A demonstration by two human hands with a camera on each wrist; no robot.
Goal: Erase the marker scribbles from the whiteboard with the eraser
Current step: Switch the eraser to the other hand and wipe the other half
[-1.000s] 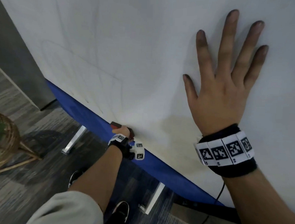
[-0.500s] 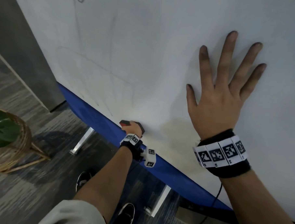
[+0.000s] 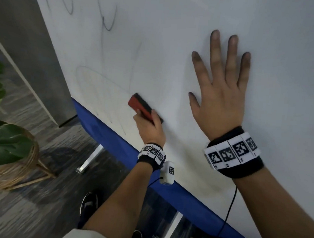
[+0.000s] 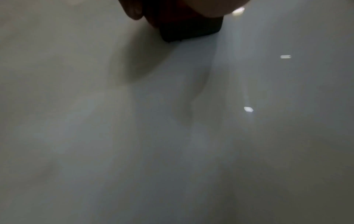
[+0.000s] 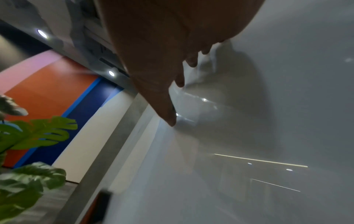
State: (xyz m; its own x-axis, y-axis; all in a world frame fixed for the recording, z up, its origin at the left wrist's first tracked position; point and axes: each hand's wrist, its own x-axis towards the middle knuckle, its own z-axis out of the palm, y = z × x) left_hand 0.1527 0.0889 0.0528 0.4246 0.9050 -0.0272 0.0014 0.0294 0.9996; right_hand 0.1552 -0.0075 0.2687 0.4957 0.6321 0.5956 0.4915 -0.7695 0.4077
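- eraser (image 3: 145, 107): red body, dark felt face flat against the whiteboard (image 3: 155, 46), low on the board, a little above its blue bottom edge (image 3: 115, 145). Left wrist view shows the felt end (image 4: 189, 28) touching the surface.
- left hand (image 3: 149, 129) grips the eraser from below, fingers wrapped round the body, thumb on the near side.
- change: half a second ago the eraser sat right at the blue edge; now it's higher up the board and further left, motion-blurred. Reads as an upward wipe stroke in progress.
- scribbles (image 3: 107, 21): dark loops remain near the top left, with a long faint stroke (image 3: 135, 64) running down toward the eraser. Faint ghost outline (image 3: 93, 74) and small residual marks (image 3: 116, 120) lie left of the eraser, above the blue edge.
- meaning: the lower right zone looks wiped, only a yellowish smear. Judged partway done; the upper-left marks are untouched and the stroke is heading their way.
- right hand (image 3: 220, 96): flat on the board, fingers straight and spread, holding nothing, well right of the eraser. Position roughly as before; looks like bracing. Fingertips look smudged dark.
- right wrist view: fingers (image 5: 166, 109) splayed on the glossy surface, ceiling-light reflections.
- surroundings: plant in a wicker stand (image 3: 16, 157) on the floor at left, metal board legs (image 3: 89, 161), the person's shoes (image 3: 88, 202) below.
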